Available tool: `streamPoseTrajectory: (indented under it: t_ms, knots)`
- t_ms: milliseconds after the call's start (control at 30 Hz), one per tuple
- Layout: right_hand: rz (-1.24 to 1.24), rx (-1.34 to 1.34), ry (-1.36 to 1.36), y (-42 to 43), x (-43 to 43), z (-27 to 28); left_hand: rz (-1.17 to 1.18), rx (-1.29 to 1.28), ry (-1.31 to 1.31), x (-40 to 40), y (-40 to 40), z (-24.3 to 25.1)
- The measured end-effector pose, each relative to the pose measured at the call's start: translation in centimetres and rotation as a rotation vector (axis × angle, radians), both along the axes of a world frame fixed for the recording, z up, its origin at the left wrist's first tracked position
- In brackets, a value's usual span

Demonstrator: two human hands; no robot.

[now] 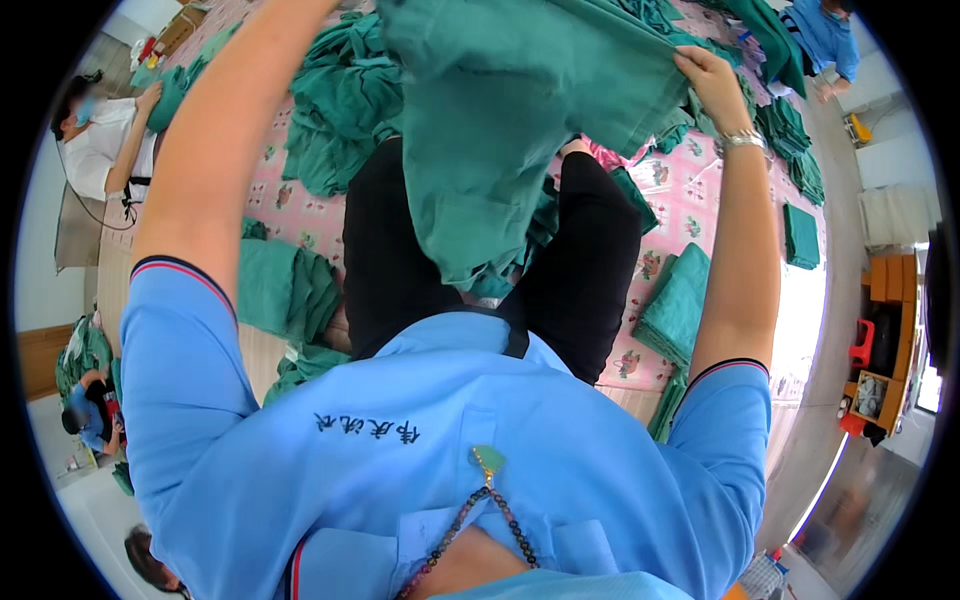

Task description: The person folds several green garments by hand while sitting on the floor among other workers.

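Note:
My right hand [705,79] pinches the edge of a green cloth garment [480,150] at the upper right. The garment hangs spread out above my lap, a patch like a pocket showing near its lower end. My left forearm reaches up past the top edge of the picture, and my left hand is out of view. Left of the garment lies a crumpled heap of green cloth [330,112]. A folded green cloth stack [675,300] rests beside my right forearm.
A pink patterned table cover [694,187] lies under the cloth. Folded green cloths [801,236] sit near its right edge, and more green cloth [289,289] is at the left. A person in white [109,154] handles cloth at the left; a person in blue [821,37] is at the upper right.

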State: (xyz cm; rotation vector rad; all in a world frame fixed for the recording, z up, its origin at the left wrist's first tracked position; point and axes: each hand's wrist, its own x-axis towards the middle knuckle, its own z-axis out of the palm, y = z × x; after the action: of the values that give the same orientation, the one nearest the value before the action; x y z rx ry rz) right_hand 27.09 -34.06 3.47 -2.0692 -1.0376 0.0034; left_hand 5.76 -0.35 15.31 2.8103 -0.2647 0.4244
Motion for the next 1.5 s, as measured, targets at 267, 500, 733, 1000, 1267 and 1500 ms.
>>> streamPoseTrajectory:
  t_ms: [267, 500, 733, 1000, 1267, 1500]
  knots:
    - [-0.27, 0.255, -0.205, -6.6, 1.3, 11.4, -0.011, 0.059, -0.596, 1.9, -7.7, 7.0]
    - [-0.168, 0.486, -0.485, -13.3, -15.6, 15.6, -0.193, -0.205, -0.519, -5.7, -8.9, 7.0]
    - [0.337, 0.295, -0.576, -7.1, -29.7, 5.3, -0.096, 0.128, -0.272, -18.0, -2.1, -7.0]
    - [0.731, 0.19, -0.138, 3.2, -38.3, -6.3, -0.018, -0.47, 0.358, -29.9, -15.0, -19.8]
    - [-0.327, 0.159, 0.138, -3.6, -21.8, -17.3, 0.795, -2.031, 0.063, -26.8, -6.7, -23.2]
    - [-0.608, 0.448, 1.385, -6.0, -18.7, -28.7, 0.84, -1.897, 0.085, -26.7, -6.1, -24.4]
